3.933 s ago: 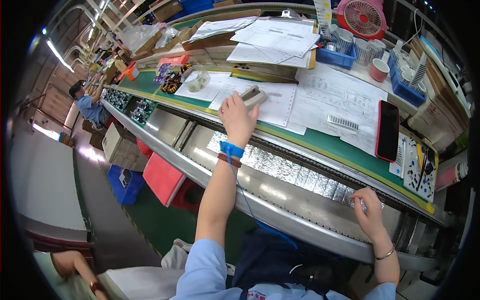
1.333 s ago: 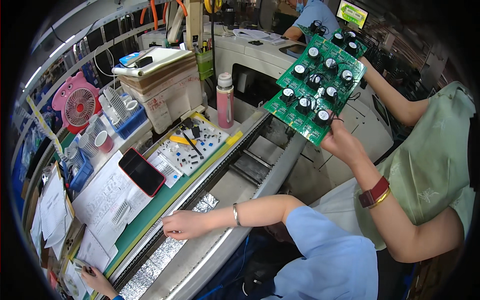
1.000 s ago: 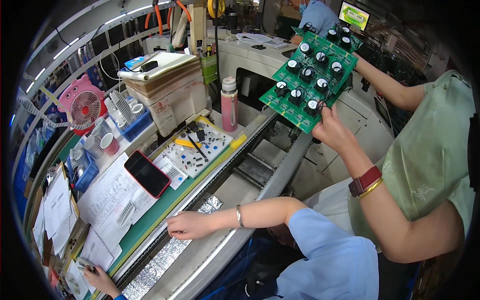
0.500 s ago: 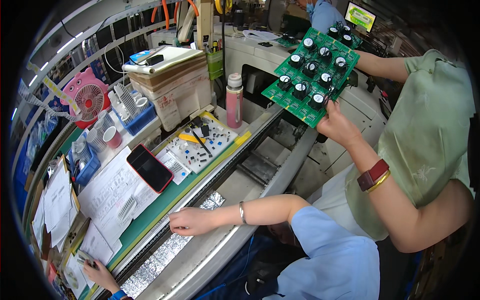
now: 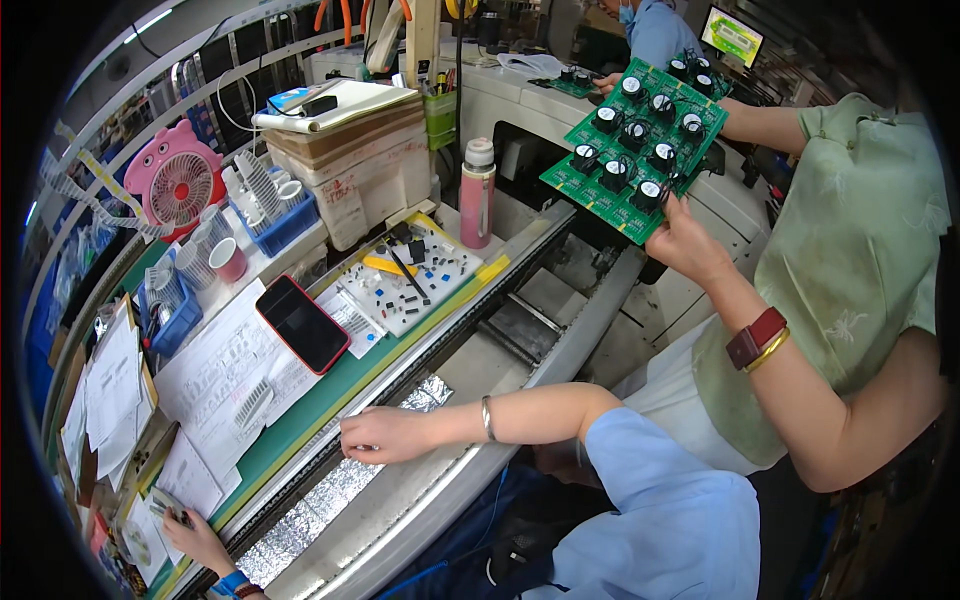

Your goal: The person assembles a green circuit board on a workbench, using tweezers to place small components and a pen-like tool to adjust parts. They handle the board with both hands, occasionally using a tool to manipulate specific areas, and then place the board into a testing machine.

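Note:
My left hand (image 5: 197,541), with a blue band at its wrist, is closed round a small pale grey object (image 5: 172,504) at the lower left, over the papers. What kind of object it is I cannot tell. My right hand (image 5: 383,435), below a silver bracelet, rests curled by the conveyor rail, over a silver foil strip (image 5: 335,500). Its fingers are closed, and anything inside them is hidden. At the upper right a co-worker in green holds up a green circuit board panel (image 5: 640,150) carrying several round black parts with white tops.
A red-edged phone (image 5: 303,325) lies on printed sheets (image 5: 220,370). Beyond it are a white tray (image 5: 405,275) of small components, a pink flask (image 5: 478,195) and blue bins (image 5: 282,228) of cups. A pink fan (image 5: 180,182) stands at the left. Another person is at the back.
The whole view has shifted slightly. The co-worker's board panel is a little farther right. A hand of the person at the back now shows beside the panel. My hands keep their poses.

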`<action>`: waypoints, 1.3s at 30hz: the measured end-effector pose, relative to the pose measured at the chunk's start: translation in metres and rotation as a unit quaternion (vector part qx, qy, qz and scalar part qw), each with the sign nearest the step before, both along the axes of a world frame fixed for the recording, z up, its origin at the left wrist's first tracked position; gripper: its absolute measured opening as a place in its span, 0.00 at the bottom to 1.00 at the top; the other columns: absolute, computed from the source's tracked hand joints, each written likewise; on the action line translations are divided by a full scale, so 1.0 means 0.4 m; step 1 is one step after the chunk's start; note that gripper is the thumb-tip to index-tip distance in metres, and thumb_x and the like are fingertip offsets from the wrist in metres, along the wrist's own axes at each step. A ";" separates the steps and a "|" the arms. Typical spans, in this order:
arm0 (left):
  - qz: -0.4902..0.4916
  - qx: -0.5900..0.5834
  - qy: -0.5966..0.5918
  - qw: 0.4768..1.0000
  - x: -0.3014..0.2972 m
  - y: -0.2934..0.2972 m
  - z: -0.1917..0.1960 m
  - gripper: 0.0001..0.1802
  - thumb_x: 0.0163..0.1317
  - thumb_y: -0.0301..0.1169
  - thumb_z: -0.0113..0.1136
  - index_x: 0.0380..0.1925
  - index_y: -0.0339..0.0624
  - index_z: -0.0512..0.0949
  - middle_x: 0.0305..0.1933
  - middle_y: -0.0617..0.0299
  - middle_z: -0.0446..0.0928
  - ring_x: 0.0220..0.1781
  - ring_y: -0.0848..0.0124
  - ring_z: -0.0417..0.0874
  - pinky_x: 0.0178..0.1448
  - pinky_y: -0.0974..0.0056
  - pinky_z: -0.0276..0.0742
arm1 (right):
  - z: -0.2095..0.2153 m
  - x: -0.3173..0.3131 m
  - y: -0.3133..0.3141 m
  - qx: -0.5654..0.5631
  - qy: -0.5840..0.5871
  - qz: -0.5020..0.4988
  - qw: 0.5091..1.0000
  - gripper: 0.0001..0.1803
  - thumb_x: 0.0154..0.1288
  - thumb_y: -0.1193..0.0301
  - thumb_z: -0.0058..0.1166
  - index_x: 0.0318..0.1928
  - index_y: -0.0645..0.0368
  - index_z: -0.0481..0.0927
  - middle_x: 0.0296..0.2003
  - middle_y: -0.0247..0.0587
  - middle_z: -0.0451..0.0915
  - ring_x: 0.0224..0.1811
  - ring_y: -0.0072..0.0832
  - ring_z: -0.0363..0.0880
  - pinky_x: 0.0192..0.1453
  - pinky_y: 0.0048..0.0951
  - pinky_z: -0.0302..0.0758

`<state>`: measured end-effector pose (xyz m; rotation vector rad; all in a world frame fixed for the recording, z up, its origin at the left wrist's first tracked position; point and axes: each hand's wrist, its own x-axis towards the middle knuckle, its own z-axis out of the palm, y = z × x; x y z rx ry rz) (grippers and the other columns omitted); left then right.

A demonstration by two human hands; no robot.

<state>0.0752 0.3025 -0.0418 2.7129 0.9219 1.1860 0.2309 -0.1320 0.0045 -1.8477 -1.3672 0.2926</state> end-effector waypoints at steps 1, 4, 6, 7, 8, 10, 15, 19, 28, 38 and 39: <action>0.002 0.002 0.001 1.000 -0.002 -0.003 0.005 0.19 0.62 0.31 0.54 0.51 0.34 0.70 0.47 0.46 0.71 0.49 0.50 0.74 0.52 0.52 0.68 | -0.001 0.000 0.002 0.015 -0.001 0.000 1.000 0.07 0.63 0.69 0.49 0.32 0.58 0.77 0.31 0.39 0.73 0.32 0.35 0.74 0.40 0.35 0.70; 0.003 0.008 0.002 1.000 -0.005 -0.007 0.009 0.19 0.62 0.31 0.54 0.51 0.33 0.70 0.47 0.47 0.72 0.49 0.51 0.74 0.52 0.53 0.68 | -0.007 0.001 0.007 0.046 0.001 -0.003 0.999 0.07 0.60 0.71 0.51 0.30 0.62 0.77 0.29 0.43 0.73 0.31 0.40 0.75 0.36 0.38 0.72; -0.004 0.016 0.001 1.000 0.001 0.003 -0.003 0.19 0.63 0.31 0.54 0.51 0.33 0.70 0.47 0.47 0.72 0.49 0.52 0.74 0.52 0.53 0.68 | -0.012 0.002 0.006 0.047 0.006 -0.007 0.999 0.07 0.60 0.71 0.51 0.30 0.62 0.78 0.29 0.43 0.73 0.31 0.40 0.75 0.36 0.38 0.72; -0.003 0.016 0.002 1.000 0.000 0.004 -0.004 0.19 0.63 0.31 0.54 0.51 0.33 0.70 0.47 0.47 0.72 0.49 0.52 0.74 0.52 0.53 0.68 | -0.013 0.002 0.006 0.050 0.002 -0.007 0.999 0.07 0.60 0.70 0.51 0.30 0.61 0.78 0.29 0.43 0.73 0.31 0.40 0.75 0.36 0.38 0.72; -0.002 0.017 0.003 1.000 0.000 0.003 -0.005 0.19 0.63 0.31 0.54 0.51 0.33 0.70 0.47 0.47 0.72 0.49 0.52 0.74 0.52 0.53 0.68 | -0.013 0.002 0.006 0.053 -0.003 -0.007 0.999 0.07 0.60 0.70 0.51 0.30 0.61 0.78 0.29 0.43 0.73 0.31 0.40 0.75 0.36 0.38 0.72; 0.000 0.014 0.004 1.000 0.000 0.004 -0.004 0.19 0.63 0.31 0.54 0.51 0.33 0.70 0.47 0.47 0.72 0.49 0.52 0.74 0.52 0.53 0.68 | -0.009 0.001 0.005 0.036 -0.004 -0.005 0.999 0.07 0.61 0.70 0.50 0.31 0.60 0.78 0.30 0.42 0.73 0.31 0.38 0.75 0.38 0.38 0.72; -0.009 0.012 -0.007 1.000 -0.001 0.017 -0.014 0.19 0.62 0.31 0.54 0.51 0.33 0.70 0.47 0.47 0.72 0.49 0.52 0.75 0.52 0.53 0.69 | -0.013 0.004 0.005 0.009 -0.005 -0.002 1.000 0.08 0.63 0.69 0.49 0.32 0.59 0.77 0.31 0.40 0.74 0.34 0.37 0.75 0.42 0.37 0.72; -0.005 0.003 -0.002 1.000 -0.002 0.016 -0.014 0.19 0.62 0.31 0.54 0.52 0.33 0.70 0.48 0.47 0.71 0.49 0.52 0.75 0.52 0.53 0.70 | -0.013 0.004 0.006 0.007 0.001 0.001 1.000 0.08 0.63 0.69 0.49 0.32 0.59 0.77 0.32 0.41 0.74 0.35 0.38 0.76 0.42 0.37 0.72; -0.001 0.014 0.004 1.000 -0.005 0.015 -0.012 0.20 0.62 0.31 0.54 0.52 0.34 0.70 0.49 0.47 0.71 0.50 0.51 0.75 0.53 0.53 0.69 | -0.010 0.003 0.007 0.040 0.003 0.000 0.999 0.07 0.60 0.70 0.50 0.30 0.61 0.77 0.29 0.43 0.73 0.30 0.41 0.75 0.36 0.39 0.72; 0.001 0.002 0.003 1.000 -0.005 0.009 -0.012 0.20 0.63 0.32 0.54 0.53 0.36 0.69 0.50 0.49 0.71 0.51 0.53 0.75 0.54 0.53 0.68 | -0.002 0.002 0.003 0.028 0.008 0.002 1.000 0.08 0.60 0.70 0.50 0.31 0.62 0.77 0.30 0.44 0.73 0.31 0.41 0.75 0.37 0.39 0.72; 0.002 0.005 0.003 1.000 -0.006 0.011 -0.009 0.20 0.63 0.32 0.54 0.53 0.36 0.69 0.50 0.49 0.71 0.51 0.53 0.75 0.54 0.53 0.68 | -0.002 0.002 0.004 0.028 0.006 0.003 1.000 0.08 0.60 0.70 0.50 0.31 0.62 0.77 0.30 0.44 0.73 0.31 0.41 0.75 0.37 0.39 0.72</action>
